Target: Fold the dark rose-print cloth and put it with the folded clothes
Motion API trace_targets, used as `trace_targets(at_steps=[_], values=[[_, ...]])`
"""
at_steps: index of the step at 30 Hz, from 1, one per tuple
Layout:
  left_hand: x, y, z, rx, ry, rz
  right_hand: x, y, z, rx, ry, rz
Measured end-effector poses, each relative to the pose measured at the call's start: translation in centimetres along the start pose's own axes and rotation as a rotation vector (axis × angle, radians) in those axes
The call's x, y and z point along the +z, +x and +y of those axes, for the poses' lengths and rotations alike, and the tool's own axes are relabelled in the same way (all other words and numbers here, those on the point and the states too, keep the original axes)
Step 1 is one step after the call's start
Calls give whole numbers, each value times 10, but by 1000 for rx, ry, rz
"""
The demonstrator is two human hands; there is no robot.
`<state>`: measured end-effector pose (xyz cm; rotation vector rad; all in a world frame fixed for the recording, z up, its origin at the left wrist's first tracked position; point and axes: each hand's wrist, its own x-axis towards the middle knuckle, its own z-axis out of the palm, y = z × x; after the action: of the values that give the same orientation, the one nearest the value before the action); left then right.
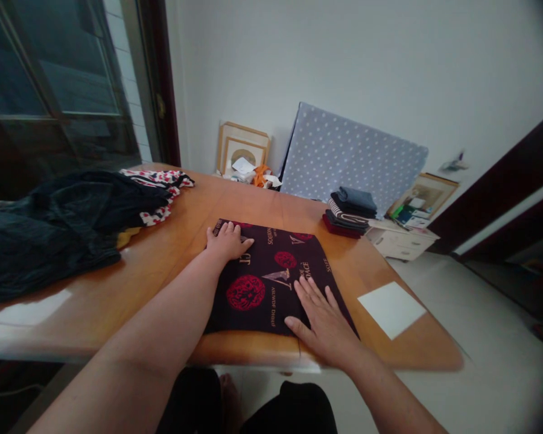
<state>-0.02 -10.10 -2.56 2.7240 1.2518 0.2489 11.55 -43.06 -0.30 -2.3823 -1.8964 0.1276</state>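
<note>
A folded dark cloth (271,271) with red round prints and pale lettering lies flat on the wooden table (172,259), near its front edge. My left hand (227,241) rests palm down on the cloth's far left corner, fingers stretched out. My right hand (322,316) lies flat on the cloth's near right part, fingers spread. Neither hand holds anything.
A heap of dark garments (49,229) and a red-and-white patterned cloth (160,187) cover the table's left side. A stack of folded clothes (349,212) sits at the far right. A white sheet (391,308) lies near the right corner. Picture frames and a dotted board (353,157) lean on the wall.
</note>
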Motion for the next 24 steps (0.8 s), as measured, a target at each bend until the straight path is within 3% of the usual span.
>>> trace_targets(at_steps=[3,9,13,19,24], values=[[0,0,0,-14,-11,-8,-1,0,-3,-3,-6,-29],[2,-1,0,-21,-30,-1,-5,7,-27,-78,0,66],[2,-2,-1,-29,-55,-2,-5,9,-40,-162,13,-18],[3,-4,0,-51,-82,9,-6,14,-62,-212,44,15],[3,-6,0,-47,-93,21,-5,19,-72,-277,71,-80]])
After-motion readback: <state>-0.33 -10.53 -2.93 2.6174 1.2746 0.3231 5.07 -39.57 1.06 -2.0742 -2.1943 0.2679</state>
